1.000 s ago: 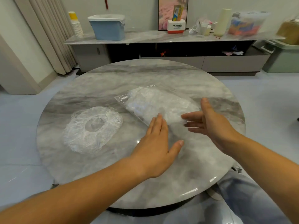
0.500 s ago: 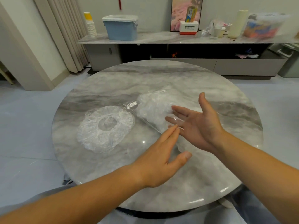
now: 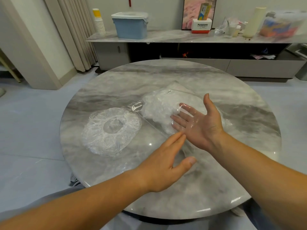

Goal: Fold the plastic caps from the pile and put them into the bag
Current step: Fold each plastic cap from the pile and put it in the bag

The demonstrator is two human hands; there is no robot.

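Observation:
A pile of clear plastic caps [image 3: 111, 131] lies flat on the left part of the round marble table [image 3: 216, 188]. To its right lies a clear bag [image 3: 159, 107] stuffed with white folded caps, its open end towards my hands. My right hand [image 3: 197, 123] is palm up with fingers spread, and its fingers seem to sit inside the bag's mouth under the plastic film. My left hand [image 3: 166, 165] hovers open just in front of the bag's near edge, holding nothing.
Behind the table runs a low marble-topped cabinet [image 3: 166, 39] with a blue lidded bin [image 3: 131, 24], a stack of paper cups [image 3: 99, 22], a Panasonic box [image 3: 201, 25] and other clutter. Curtains [image 3: 73, 30] hang at the left. Pale floor surrounds the table.
My right hand has turned palm up and slid left into the bag's mouth. My left hand has drawn back slightly towards me. The view has shifted left.

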